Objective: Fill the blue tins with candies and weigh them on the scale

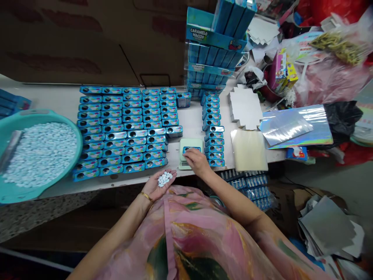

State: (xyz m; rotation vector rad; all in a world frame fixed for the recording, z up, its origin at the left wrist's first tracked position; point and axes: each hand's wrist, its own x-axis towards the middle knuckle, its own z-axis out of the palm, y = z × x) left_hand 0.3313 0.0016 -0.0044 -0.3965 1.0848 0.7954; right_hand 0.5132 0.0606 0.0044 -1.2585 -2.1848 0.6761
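My left hand (pixel 154 187) is turned palm up at the table's front edge, cupping a small heap of pale blue-white candies (pixel 164 179). To its right, my right hand (pixel 197 161) reaches over a pale green scale (pixel 184 143). Its thumb and fingertips are pinched together at a small blue candy tin (pixel 190 149) lying on the scale's top. Whatever is between those fingertips is too small to make out. Left of the scale stand rows of blue tins (pixel 135 140) with dark round openings. Another column of tins (pixel 214 128) runs to its right.
A turquoise basin (pixel 76 134) of candies stands far left. Display boxes (pixel 201 68) of blue packs are stacked at the back. White die-cut cards (pixel 245 107), clear film sheets (pixel 249 151) and silver sheets (pixel 297 126) lie on the right. Bagged tins (pixel 256 190) are below the table edge.
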